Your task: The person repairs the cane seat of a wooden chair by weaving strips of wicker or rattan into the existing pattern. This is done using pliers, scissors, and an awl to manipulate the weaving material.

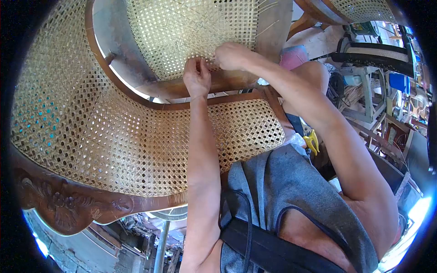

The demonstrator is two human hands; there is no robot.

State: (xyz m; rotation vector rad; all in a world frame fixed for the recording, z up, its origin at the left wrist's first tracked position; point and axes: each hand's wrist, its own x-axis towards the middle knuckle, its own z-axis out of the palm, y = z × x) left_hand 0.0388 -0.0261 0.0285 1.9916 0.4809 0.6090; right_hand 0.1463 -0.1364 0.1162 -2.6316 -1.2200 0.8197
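Note:
My left hand [197,78] rests at the lower edge of a pale woven cane panel [182,32], thumb and fingers pinched together at the weave. Just to its right, my right hand [229,55] lies over the same panel, fingers curled down onto the cane. Whatever strand either hand holds is too small to make out. Loose cane ends [267,28] stick out at the panel's right side. A wooden frame [218,83] runs below both hands, and a glossy finished cane panel [136,145] curves beneath my left forearm.
A carved wooden rail [68,204] edges the finished cane at the lower left. At the right are a yellow tool [312,142], a pink item [293,58], a grey wooden stand [368,93], a blue container [399,82] and bundled strands. Another cane piece [364,10] is at the upper right.

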